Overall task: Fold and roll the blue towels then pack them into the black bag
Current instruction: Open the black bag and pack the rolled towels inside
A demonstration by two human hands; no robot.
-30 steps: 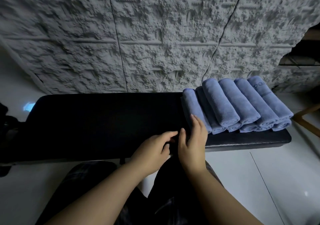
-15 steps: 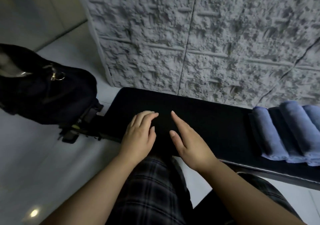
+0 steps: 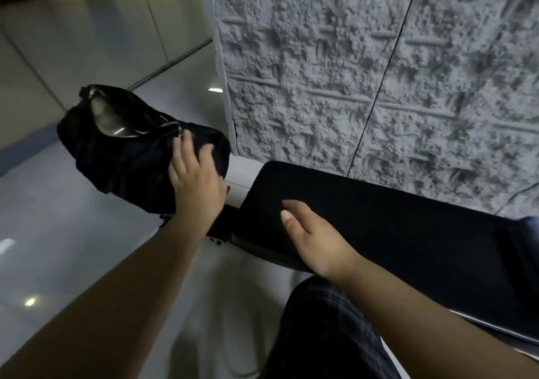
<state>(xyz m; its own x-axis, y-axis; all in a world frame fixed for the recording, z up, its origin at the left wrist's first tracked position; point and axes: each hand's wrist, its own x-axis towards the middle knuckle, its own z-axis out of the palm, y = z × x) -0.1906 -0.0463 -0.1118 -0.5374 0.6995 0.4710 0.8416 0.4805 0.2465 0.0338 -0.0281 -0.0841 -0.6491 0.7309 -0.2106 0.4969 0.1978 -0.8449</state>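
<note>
We saw a big bumpy gray wall [image 3: 364, 72] behind everything. Below it was the shiny gray floor [image 3: 73, 233]. A long black table [image 3: 393, 218] with a soft top stood right against the wall.

At the left end of the table sat the black bag [image 3: 122, 157]. We could not tell what held it up there. Its top was unzipped and gaped open, and a silver zipper pull [image 3: 180, 133] hung by the opening. We could see only a tiny bit of a blue towel [image 3: 531, 220], far at the right edge, on the table.

Our left hand [image 3: 198, 177] reached out and lay on the near side of the bag, with the fingers spread and straight. It was not grabbing anything. Our right hand [image 3: 315, 238] was open too, with loose fingers, over the front edge of the table, and it held nothing. We could not tell if it touched the table. Our knee in dark checked trousers [image 3: 326, 329] showed at the bottom.
</note>
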